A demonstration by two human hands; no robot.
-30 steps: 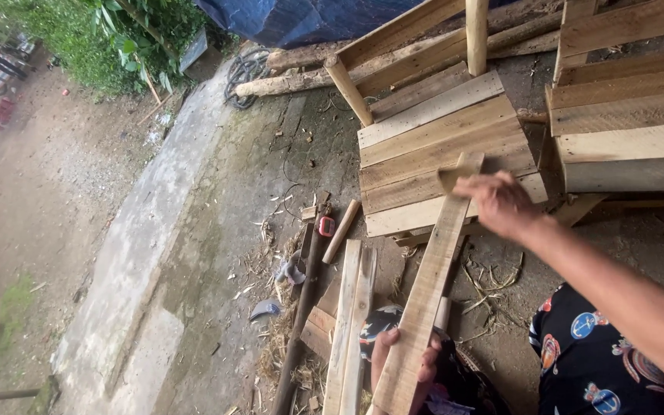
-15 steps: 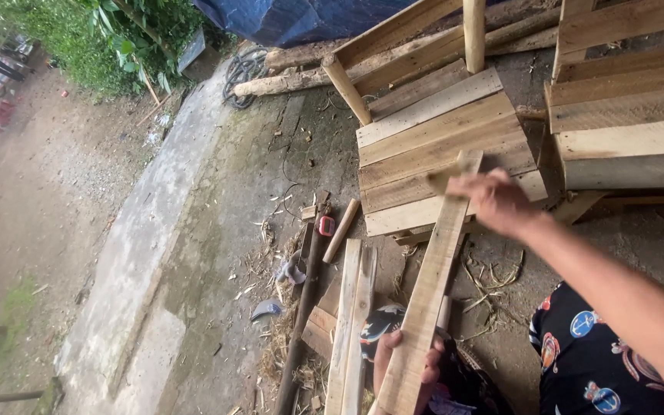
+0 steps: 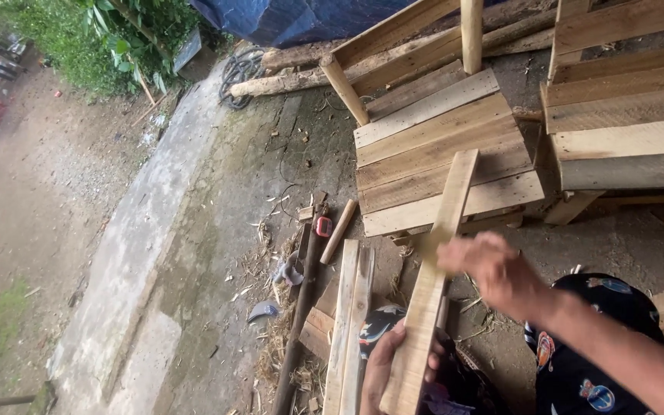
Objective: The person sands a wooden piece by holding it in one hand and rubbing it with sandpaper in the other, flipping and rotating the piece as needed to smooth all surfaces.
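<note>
An outdoor carpentry yard, a makeshift woodworking spot on bare ground. Rough pallet-like panels (image 3: 439, 154) of pale planks stand on a mossy concrete floor (image 3: 217, 200), with loose planks (image 3: 351, 323), offcuts and shavings scattered about. A long iron bar (image 3: 305, 307) and a short wooden handle (image 3: 339, 230) lie among the scraps. Logs (image 3: 301, 73), a blue tarp (image 3: 293, 15), a dirt path (image 3: 32, 192) and green bushes (image 3: 94, 38) border it.

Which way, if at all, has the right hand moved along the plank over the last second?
Yes. The right hand has slid down the plank toward the person, from its far end over the pallet to a spot past the pallet's near edge.
</note>
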